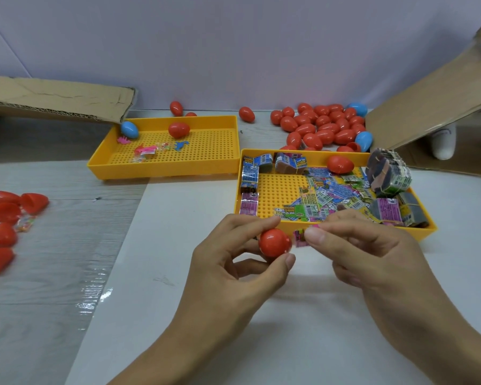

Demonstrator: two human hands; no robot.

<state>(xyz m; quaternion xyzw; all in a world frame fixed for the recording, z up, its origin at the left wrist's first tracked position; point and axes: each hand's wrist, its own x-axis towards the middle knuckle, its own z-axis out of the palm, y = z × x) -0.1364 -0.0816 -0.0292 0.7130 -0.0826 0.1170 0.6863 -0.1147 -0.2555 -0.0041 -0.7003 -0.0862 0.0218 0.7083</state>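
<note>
Head view: the left hand (233, 263) curls its fingers round a red egg shell (274, 243), likely light, stiff and slippery, best held round its middle, while the right hand (372, 252), fingers just beside it, pinches a flimsy pink leaflet (299, 238)

- blue folded leaflet (250, 169), far left in the right yellow tray (278, 190): a single digit, 9 or 6, on a white corner patch.
- pink folded leaflet (249, 203) just nearer: the same digit.
- pink-faced bundle (386, 210), near right in that tray: a 9.
- loose leaflets (328, 195) in the tray's middle: barcodes; wording too small to read.
- small pink leaflet (299, 238) pinched by the right hand (372, 251): print blurred.
</note>
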